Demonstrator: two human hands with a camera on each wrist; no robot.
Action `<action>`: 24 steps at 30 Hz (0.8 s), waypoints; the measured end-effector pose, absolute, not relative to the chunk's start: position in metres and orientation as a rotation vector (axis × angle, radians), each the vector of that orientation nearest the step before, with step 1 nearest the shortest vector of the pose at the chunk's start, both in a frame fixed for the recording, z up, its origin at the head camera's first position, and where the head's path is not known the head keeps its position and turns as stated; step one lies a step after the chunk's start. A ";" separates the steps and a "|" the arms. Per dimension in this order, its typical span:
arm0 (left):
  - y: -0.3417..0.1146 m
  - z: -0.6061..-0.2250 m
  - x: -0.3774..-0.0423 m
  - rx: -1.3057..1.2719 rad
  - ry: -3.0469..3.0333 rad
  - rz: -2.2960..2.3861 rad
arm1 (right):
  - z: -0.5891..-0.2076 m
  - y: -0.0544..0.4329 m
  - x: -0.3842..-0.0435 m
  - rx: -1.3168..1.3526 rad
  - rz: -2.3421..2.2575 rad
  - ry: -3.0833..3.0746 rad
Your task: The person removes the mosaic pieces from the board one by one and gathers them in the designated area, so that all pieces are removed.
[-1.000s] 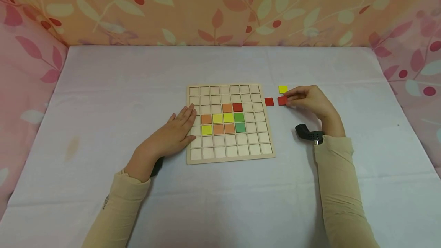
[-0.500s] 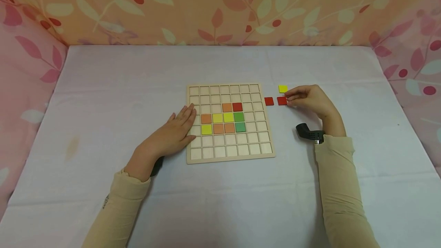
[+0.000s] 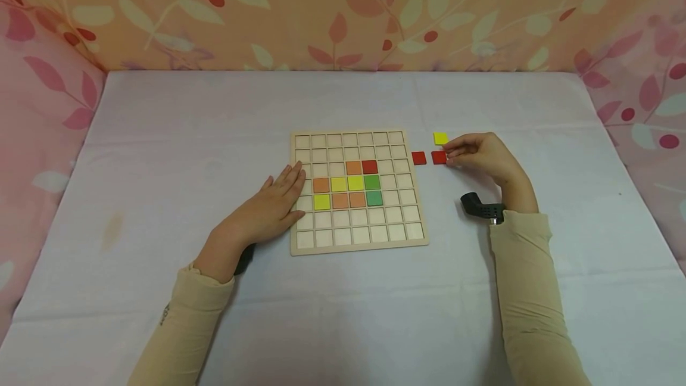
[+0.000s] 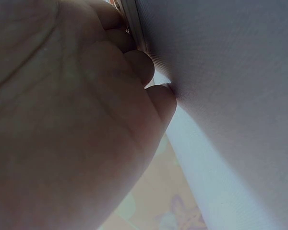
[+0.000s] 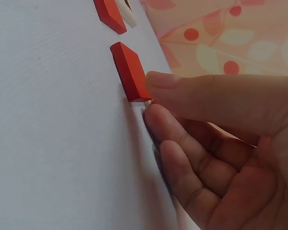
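A wooden grid board (image 3: 351, 249) lies on the table, with orange, yellow, green and red square tiles set in several of its middle cells. My left hand (image 3: 270, 210) rests flat with its fingers on the board's left edge; the left wrist view shows the palm side. To the right of the board, my right hand (image 3: 482, 156) is at a red tile (image 3: 438, 158) lying on the cloth. In the right wrist view the thumb (image 5: 163, 80) touches or nearly touches that tile's near edge, and the loosely bent fingers (image 5: 165, 127) are beside it.
Another red tile (image 3: 419, 158) lies between that tile and the board's right edge. A yellow tile (image 3: 440, 138) lies just behind, close to the right fingertips. White cloth (image 3: 348, 314) covers the table, and patterned fabric (image 3: 343, 11) stands behind it.
The right fingers have drawn slightly back from the red tile, and more of the tile shows now than a second ago. My left hand and the board stay put.
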State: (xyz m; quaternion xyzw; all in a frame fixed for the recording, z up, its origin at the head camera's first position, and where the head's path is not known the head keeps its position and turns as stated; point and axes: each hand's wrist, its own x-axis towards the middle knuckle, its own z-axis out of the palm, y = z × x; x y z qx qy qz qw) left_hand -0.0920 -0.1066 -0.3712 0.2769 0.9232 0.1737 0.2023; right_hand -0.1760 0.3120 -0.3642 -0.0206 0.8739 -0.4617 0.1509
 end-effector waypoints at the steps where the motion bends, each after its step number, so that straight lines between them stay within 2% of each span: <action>1: -0.107 -0.371 -0.092 0.774 2.577 0.485 | -0.364 0.312 -0.176 -0.057 -1.328 2.508; 24: -0.107 -0.371 -0.092 0.774 2.576 0.486 | -0.359 0.297 -0.173 -0.066 -1.456 2.459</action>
